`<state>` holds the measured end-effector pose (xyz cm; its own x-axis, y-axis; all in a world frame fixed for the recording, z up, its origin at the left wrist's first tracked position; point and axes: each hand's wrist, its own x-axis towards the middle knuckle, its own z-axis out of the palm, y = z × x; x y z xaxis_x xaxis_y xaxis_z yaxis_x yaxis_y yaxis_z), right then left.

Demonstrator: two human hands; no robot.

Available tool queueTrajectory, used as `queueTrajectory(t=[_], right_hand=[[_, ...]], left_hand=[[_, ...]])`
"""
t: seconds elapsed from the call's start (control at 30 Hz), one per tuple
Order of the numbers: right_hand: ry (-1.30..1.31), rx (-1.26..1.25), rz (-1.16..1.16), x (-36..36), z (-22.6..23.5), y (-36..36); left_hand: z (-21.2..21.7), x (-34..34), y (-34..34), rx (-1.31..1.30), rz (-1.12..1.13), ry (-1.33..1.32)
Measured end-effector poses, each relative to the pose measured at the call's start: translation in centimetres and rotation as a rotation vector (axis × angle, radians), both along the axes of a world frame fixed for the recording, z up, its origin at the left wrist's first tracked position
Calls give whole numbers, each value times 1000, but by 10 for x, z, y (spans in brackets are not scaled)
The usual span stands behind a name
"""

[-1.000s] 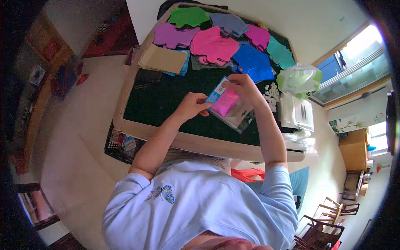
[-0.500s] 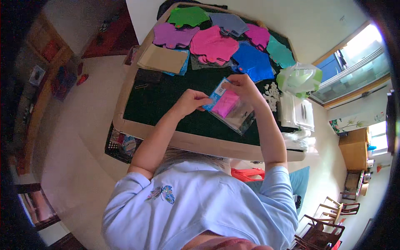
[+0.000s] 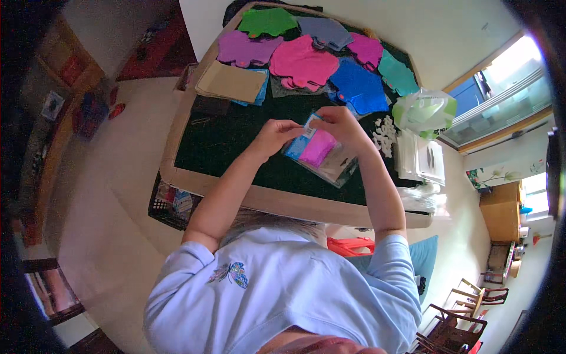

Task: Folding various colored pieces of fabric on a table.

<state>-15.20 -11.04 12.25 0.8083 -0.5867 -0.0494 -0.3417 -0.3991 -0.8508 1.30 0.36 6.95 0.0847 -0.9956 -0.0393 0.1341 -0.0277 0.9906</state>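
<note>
Over the front middle of the table, a clear plastic packet [image 3: 318, 148] holds a folded pink piece and a blue card with a white label. My left hand [image 3: 275, 138] pinches the packet's upper left edge by the label, fingers closed. At its upper right edge, my right hand [image 3: 342, 126] is closed on the same packet, thumb and fingers at the card's top. The packet's lower end slants toward the near right, close above the dark green tabletop [image 3: 236, 144]. Just beyond my hands lie a stack of blue cloth pieces [image 3: 361, 88] and a stack of pink ones [image 3: 303, 62].
Farther back are green [image 3: 266, 22], grey-blue [image 3: 324, 33], purple [image 3: 247, 49], magenta [image 3: 367, 51] and teal stacks [image 3: 398, 72]. Beige cards [image 3: 227, 82] sit at left. Small white pieces [image 3: 384, 134], a plastic bag [image 3: 424, 112] and clear sleeves [image 3: 420, 158] line the right side.
My left hand has shifted up and right along the packet's edge, closer to my right hand. The packet has turned slightly, and its blue card shows more at the left.
</note>
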Motion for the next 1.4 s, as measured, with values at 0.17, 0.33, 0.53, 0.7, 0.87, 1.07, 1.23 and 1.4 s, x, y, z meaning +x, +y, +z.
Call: queueTrajectory(t=[0.17, 0.33, 0.53, 0.7, 0.87, 1.07, 1.23, 1.4], right_hand=[[-125, 138, -23, 2, 5, 10], [-76, 137, -37, -5, -1, -4], [-10, 111, -39, -5, -3, -4], [-15, 68, -1, -4, -4, -5], [-60, 52, -18, -3, 0, 4], [13, 33, 1, -4, 3, 0], [1, 45, 9, -1, -3, -3], [-59, 41, -18, -4, -1, -5]], left_hand=[[-5, 2, -4, -34, 59, -136], [-9, 2, -4, -21, 171, -169], [-1, 5, -4, 19, 84, 78], [-8, 9, -7, 102, -66, 255], [4, 3, -1, 24, -25, 57], [6, -1, -3, 46, -6, 153], [-13, 3, -9, -3, 19, 118], [7, 0, -2, 45, 39, 118]])
